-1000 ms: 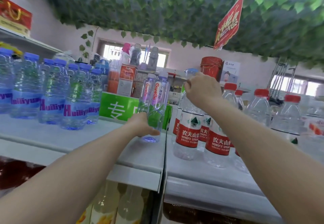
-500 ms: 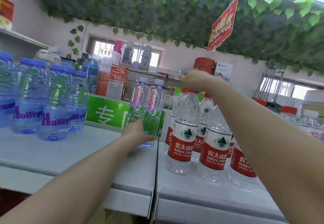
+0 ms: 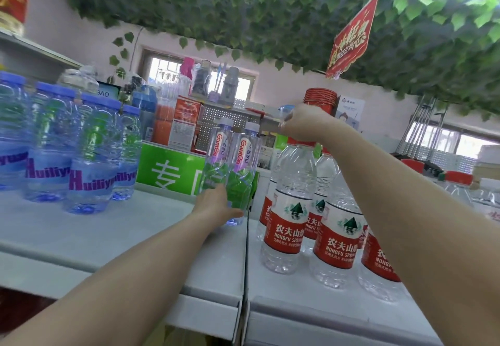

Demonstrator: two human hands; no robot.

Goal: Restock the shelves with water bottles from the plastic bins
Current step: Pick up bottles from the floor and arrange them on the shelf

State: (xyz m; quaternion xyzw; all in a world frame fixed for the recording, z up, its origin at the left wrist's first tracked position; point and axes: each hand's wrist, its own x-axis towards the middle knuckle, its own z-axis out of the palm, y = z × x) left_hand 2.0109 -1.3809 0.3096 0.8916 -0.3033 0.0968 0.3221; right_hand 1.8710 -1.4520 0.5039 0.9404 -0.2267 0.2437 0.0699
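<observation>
Two slim Ganten bottles (image 3: 240, 167) with pale purple caps stand at the right end of the left shelf (image 3: 113, 240). My left hand (image 3: 216, 206) grips the lower part of the nearer one, thumb across its base. A cluster of red-labelled Nongfu Spring bottles (image 3: 288, 218) stands on the right shelf (image 3: 297, 297). My right hand (image 3: 300, 123) reaches over them to the back row, fingers curled round the top of a rear bottle whose red cap (image 3: 299, 140) peeks out below the hand.
Several blue-capped Huiliyuan bottles (image 3: 89, 156) fill the left part of the left shelf. A green sign (image 3: 167, 172) and boxed goods stand behind the shelves. More red-capped bottles (image 3: 457, 183) stand at far right. A red banner (image 3: 351, 39) hangs from the leafy ceiling.
My right hand has moved from the front bottle's top towards the back row. The left hand keeps its hold low on the Ganten bottle. The view has shifted slightly.
</observation>
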